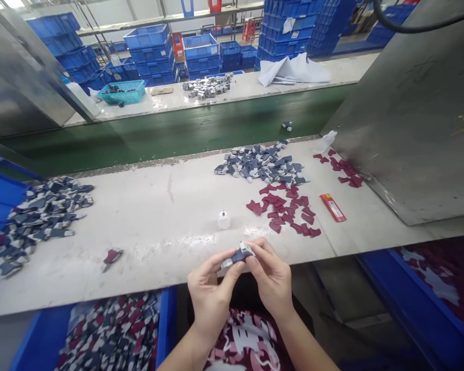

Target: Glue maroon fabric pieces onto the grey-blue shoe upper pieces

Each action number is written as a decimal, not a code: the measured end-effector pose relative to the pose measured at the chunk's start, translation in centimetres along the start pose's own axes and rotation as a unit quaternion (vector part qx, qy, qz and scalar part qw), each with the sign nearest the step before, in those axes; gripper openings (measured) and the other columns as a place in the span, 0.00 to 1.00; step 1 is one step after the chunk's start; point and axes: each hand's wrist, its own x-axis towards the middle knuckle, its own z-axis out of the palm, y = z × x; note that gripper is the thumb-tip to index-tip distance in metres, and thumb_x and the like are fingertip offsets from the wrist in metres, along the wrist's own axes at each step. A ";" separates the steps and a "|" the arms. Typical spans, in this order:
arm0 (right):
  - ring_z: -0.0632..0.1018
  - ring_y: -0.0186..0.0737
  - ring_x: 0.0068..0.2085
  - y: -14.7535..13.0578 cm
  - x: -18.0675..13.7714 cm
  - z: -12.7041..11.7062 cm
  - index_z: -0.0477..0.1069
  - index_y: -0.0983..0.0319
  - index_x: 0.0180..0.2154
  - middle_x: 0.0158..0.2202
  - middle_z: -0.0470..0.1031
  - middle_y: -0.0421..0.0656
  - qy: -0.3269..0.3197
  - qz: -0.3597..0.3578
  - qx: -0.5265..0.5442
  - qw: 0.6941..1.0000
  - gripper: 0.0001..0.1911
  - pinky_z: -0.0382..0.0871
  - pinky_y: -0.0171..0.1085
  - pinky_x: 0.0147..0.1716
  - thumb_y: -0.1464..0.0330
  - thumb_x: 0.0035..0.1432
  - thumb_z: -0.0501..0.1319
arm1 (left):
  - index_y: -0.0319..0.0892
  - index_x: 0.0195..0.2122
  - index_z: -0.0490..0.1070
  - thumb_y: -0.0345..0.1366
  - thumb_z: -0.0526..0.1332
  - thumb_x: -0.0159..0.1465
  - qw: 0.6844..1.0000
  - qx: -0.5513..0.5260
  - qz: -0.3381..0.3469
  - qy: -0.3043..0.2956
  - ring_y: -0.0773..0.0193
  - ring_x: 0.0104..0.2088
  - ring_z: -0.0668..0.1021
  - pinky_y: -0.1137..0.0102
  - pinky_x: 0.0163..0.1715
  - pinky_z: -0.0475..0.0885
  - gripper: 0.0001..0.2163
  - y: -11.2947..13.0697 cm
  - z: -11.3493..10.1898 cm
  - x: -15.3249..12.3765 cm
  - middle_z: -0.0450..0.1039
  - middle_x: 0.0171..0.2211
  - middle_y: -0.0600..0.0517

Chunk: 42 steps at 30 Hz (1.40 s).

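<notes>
The fingers of my left hand [212, 289] and right hand [274, 274] are pinching a navy-and-white piece [240, 253] between them, just over the near edge of the surface [139, 221]. The piece lies across my fingertips: its pale left end sits by my left index finger and thumb, and its white block, at one o'clock on it, is nipped by my right thumb and index finger.

Below the surface, a blue bin [167, 319] of mixed navy, white and maroon pieces stands at eight o'clock from my fingers, and another blue bin [386, 275], with maroon pieces in it, at four. At nine o'clock lies a single maroon-and-grey piece [112, 256]. A small white block [224, 221] with a dark pin on top stands near, at eleven. Loose maroon pieces [278, 206] spread at one o'clock, and a red packet [333, 207] lies at two. A left-hand pile [46, 206] of navy and white pieces fills ten o'clock; a similar heap [259, 162] lies beyond the maroon ones, towards one.

Past the green strip [170, 134], pale metallic parts [209, 86] sit towards twelve, a teal basket [126, 95] at eleven, white sheets [290, 70] at one.
</notes>
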 end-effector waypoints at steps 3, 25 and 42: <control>0.77 0.34 0.35 -0.3 0.1 0.2 0.80 0.54 0.46 0.35 0.72 0.41 -0.004 0.001 -0.005 1.000 0.10 0.75 0.30 0.32 0.66 0.66 0.61 | 0.44 0.40 0.83 0.26 0.71 0.58 0.995 0.042 0.089 0.005 0.60 0.34 0.87 0.74 0.37 0.84 0.10 -0.2 0.0 -0.1 0.85 0.35 0.52; 0.80 0.41 0.36 1.8 0.3 -0.9 0.75 0.60 0.43 0.35 0.78 0.43 -0.049 0.142 -0.055 0.987 0.22 0.77 0.38 0.37 0.48 0.62 0.61 | 0.41 0.54 0.76 0.23 0.58 0.68 0.923 0.202 0.289 -0.153 0.64 0.33 0.86 0.64 0.52 0.79 0.16 -2.2 -2.3 2.2 0.84 0.32 0.52; 0.71 0.46 0.48 0.1 1.0 -2.4 0.74 0.55 0.43 0.37 0.72 0.44 -0.101 -0.295 -0.341 0.887 0.12 0.71 0.47 0.48 0.75 0.65 0.57 | 0.46 0.41 0.84 0.35 0.65 0.65 0.974 0.103 0.005 -0.200 0.55 0.32 0.86 0.57 0.53 0.77 0.08 1.4 -2.3 1.4 0.84 0.28 0.53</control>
